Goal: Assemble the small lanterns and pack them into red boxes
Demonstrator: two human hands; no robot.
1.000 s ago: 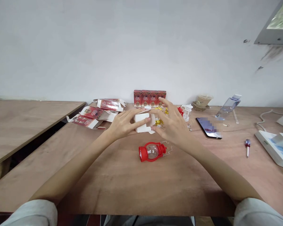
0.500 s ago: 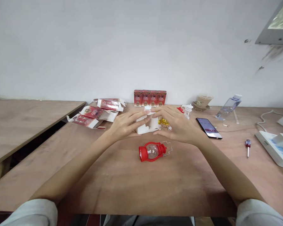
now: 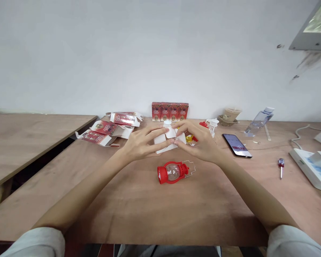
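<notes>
Between my hands is a small cardboard box point(image 3: 159, 140), its white inner side and flaps facing me. My left hand point(image 3: 140, 143) is wrapped round the box's left side, fingers pointing right. With thumb and fingers, my right hand point(image 3: 199, 141) pinches a flap on the right side. Nearer to me, a red toy lantern point(image 3: 172, 172) with a clear globe and a wire handle lies on its side on the table. Just behind the box shows a white round top point(image 3: 167, 123); the rest of it is hidden.
Several upright red boxes point(image 3: 165, 112) stand against the wall. Unfolded cartons point(image 3: 104, 127) lie at left. White and red lantern parts point(image 3: 212, 125) sit behind my right hand. Rightward are a phone point(image 3: 237, 145), a cup point(image 3: 231, 115), a tilted bottle point(image 3: 259, 121), a screwdriver point(image 3: 281, 164) and a power strip point(image 3: 314, 167).
My right hand's fingers have closed on the box's flap, and the flaps have folded inward. The box has turned slightly. The red lantern has stayed where it was.
</notes>
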